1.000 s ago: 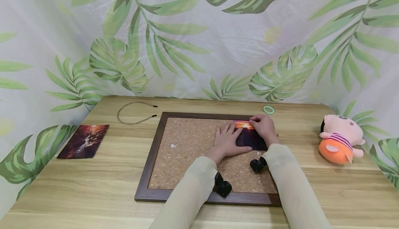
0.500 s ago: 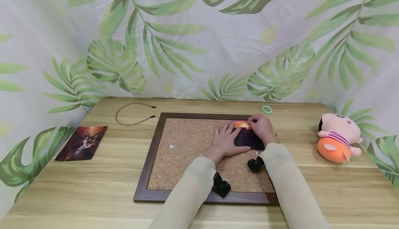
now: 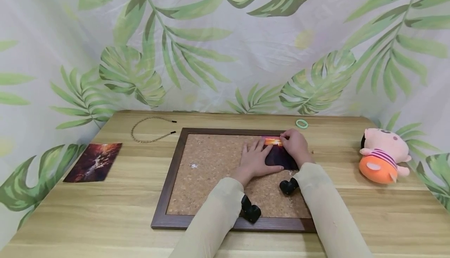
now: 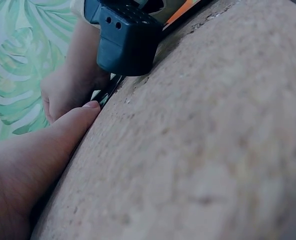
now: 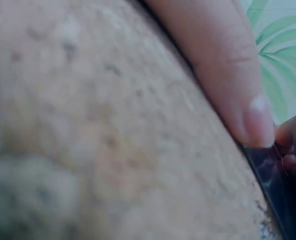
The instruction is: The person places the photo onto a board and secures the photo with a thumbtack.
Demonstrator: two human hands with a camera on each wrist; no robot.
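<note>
Lying on the bench [image 3: 116,211], your framed corkboard [image 3: 207,176] carries the sunset print [image 3: 279,159] near its far right corner; your left hand [image 3: 254,160] touches the print, fingers outspread; your right hand [image 3: 296,145] curls at its upper corner, any grasp hidden.

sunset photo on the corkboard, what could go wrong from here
The sunset photo might slip or turn on the corkboard if the left hand, spread across its left edge, lifts too soon. The right hand, curled at its upper right, may crease or shift that corner; what it may be pinching is hidden.
</note>
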